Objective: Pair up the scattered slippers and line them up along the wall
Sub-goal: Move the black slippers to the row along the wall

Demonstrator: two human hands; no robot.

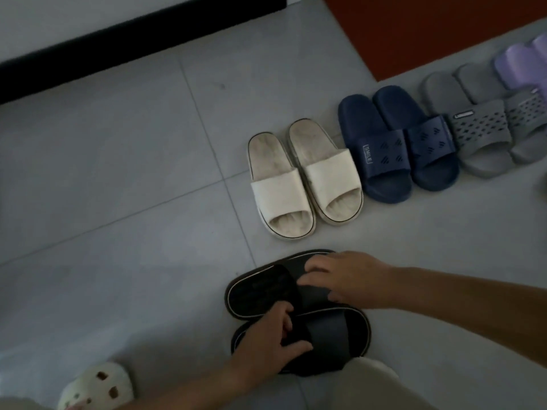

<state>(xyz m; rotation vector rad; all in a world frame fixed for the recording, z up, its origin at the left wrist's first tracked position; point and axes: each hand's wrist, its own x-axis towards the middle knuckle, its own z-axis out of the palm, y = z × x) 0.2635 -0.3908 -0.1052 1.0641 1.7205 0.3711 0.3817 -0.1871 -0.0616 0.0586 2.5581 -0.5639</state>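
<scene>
Two black slippers lie side by side on the grey floor tiles in front of me. My right hand [346, 281] grips the strap of the far black slipper [260, 288]. My left hand [270, 341] grips the near black slipper [334, 332] at its strap edge. Beyond them a row of pairs runs toward the upper right: a cream pair [302, 179], a navy pair [396, 143], a grey perforated pair [479, 119] and a purple pair [524, 63], partly cut off by the frame edge.
A pale clog with square holes [97, 386] shows at the bottom left, on my foot or beside it. A black baseboard [142, 34] runs under the white wall at top left. A dark red door or panel [429, 31] stands behind the row.
</scene>
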